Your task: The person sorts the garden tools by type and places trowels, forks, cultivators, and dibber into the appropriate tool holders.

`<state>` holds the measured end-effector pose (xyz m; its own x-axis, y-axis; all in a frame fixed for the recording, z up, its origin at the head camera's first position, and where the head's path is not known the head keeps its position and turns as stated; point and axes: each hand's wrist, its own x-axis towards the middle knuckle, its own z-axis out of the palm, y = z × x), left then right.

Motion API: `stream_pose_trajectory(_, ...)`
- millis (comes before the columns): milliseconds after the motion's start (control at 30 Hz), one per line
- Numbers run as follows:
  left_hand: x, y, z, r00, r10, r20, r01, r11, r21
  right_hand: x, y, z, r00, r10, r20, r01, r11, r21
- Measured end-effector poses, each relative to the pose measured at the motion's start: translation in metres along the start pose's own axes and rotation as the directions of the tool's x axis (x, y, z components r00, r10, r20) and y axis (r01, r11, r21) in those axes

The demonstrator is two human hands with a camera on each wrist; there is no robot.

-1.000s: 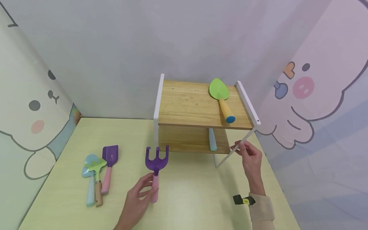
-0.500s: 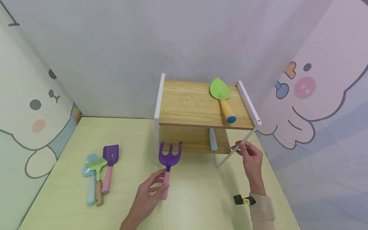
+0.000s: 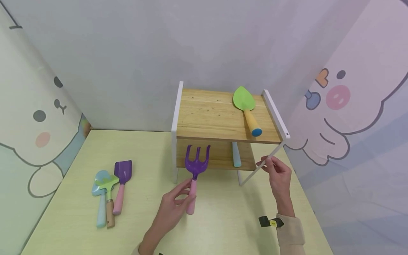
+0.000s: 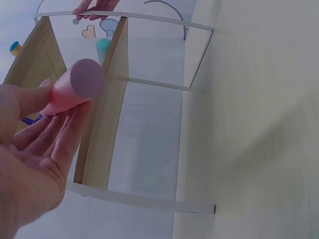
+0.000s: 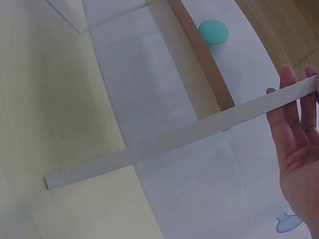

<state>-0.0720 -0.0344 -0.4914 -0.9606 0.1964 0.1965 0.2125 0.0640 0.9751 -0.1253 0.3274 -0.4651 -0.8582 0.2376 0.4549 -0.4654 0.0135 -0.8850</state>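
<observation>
In the head view my left hand [image 3: 171, 208] pinches the pink handle of a purple garden hand fork [image 3: 196, 166], its tines pointing up and away. The tines are in front of the gap between the two boards of a small wooden shelf [image 3: 207, 117]. The left wrist view shows the handle's butt end [image 4: 87, 78] between thumb and fingers. At the shelf's right side, my right hand [image 3: 278, 177] grips the slanted white leg [image 3: 262, 164]. A green trowel [image 3: 243, 99] with a yellow handle lies on the top board, and a light-blue handle [image 3: 236, 154] shows on the lower one.
On the table's left lie a purple spade [image 3: 123, 171] with a pink handle, a green rake [image 3: 108, 182] with a wooden handle and a light-blue shovel [image 3: 101, 209]; the rake overlaps the shovel. Cartoon-printed cloth walls [image 3: 127, 63] surround the table.
My left hand has carried the hand fork right and forward, from beside the shelf's left leg to before the lower opening. My right hand stays on the shelf leg.
</observation>
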Motion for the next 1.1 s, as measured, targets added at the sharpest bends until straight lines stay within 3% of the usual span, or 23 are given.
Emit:
stream_pose_trajectory(267,0.018,0.011,0.007,1.000,-0.016,0.011,0.016,0.999,-0.049,0.001,0.000,0.002,1.000,0.003,-0.018,-0.003,1.000,-0.013)
stream_pose_trajectory(567,0.037,0.018,0.012,0.999,0.032,-0.004,-0.032,0.999,0.033,0.001,0.000,0.002,1.000,0.003,-0.023,-0.003,1.000,-0.023)
stream_pose_trajectory(800,0.053,0.030,0.015,1.000,-0.022,-0.008,0.022,1.000,-0.016,0.001,-0.002,0.002,1.000,0.012,-0.019,-0.012,0.999,-0.032)
stream_pose_trajectory(1100,0.069,0.036,0.020,0.999,-0.043,0.004,0.044,0.996,-0.073,0.001,-0.003,0.003,1.000,0.002,-0.030,-0.002,1.000,0.003)
